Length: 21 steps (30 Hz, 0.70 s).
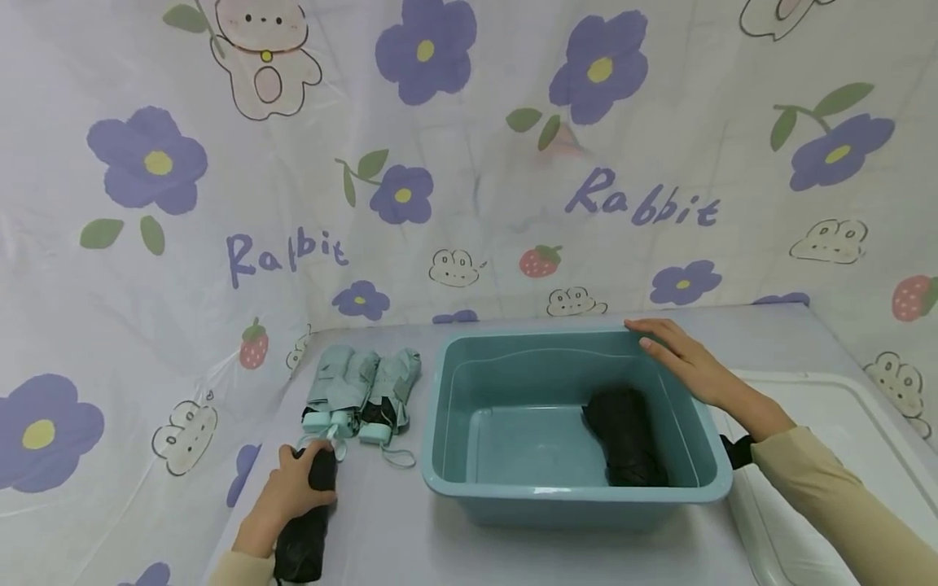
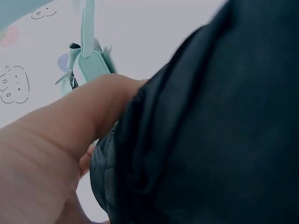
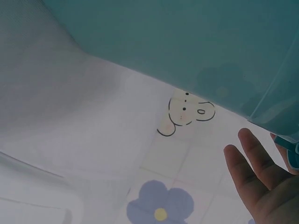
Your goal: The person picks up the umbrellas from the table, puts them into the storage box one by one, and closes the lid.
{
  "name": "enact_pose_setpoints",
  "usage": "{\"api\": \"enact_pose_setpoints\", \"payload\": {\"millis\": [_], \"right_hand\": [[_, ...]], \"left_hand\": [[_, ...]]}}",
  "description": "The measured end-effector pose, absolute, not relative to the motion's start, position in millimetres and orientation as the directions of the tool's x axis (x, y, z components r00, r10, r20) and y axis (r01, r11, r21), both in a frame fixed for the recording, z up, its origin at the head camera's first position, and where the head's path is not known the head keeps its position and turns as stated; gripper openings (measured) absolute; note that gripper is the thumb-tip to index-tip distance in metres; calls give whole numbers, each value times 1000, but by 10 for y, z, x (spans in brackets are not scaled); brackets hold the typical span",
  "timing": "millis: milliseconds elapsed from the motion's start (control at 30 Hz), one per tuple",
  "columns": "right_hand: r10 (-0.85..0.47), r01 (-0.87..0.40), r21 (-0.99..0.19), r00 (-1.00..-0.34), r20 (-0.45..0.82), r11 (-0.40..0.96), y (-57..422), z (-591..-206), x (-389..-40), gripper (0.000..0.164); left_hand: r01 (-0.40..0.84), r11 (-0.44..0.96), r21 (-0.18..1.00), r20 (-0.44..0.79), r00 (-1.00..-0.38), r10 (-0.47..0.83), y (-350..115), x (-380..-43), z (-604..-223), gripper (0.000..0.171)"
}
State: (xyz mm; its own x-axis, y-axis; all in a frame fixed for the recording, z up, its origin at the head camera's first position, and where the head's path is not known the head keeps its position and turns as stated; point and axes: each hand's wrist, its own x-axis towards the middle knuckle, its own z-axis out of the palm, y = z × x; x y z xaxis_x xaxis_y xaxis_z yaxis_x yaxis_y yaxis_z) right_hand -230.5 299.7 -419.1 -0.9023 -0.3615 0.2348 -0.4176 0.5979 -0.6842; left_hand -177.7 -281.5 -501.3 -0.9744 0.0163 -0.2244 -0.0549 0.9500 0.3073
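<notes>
I see the left hand [image 1: 296, 486] gripping a long black umbrella [image 1: 302, 544], lower left in the head view; only the left-wrist view shows its creases close up. The right hand [image 1: 681, 362] rests, straight-fingered, on the smooth plastic tub [image 1: 542, 491], whose crumpled black bundle [image 1: 628, 439] only the head view reveals.

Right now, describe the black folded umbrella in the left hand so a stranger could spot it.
Find the blue-green, rectangular plastic tub. Left of it in the head view, a left hand grips the slim black folded umbrella, nearer than the pale-green folded umbrellas. Its colour sets it apart from those, its place outside the tub from the black fabric bundle inside.
</notes>
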Motion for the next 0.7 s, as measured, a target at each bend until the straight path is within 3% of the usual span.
{"api": "enact_pose_setpoints", "payload": {"millis": [700], "right_hand": [[-367, -418, -685, -901, 229, 597, 2992, -4188, -2306, 42]], "left_hand": [[-13, 906, 423, -176, -982, 69, -2757, -1889, -4781, 67]]}}
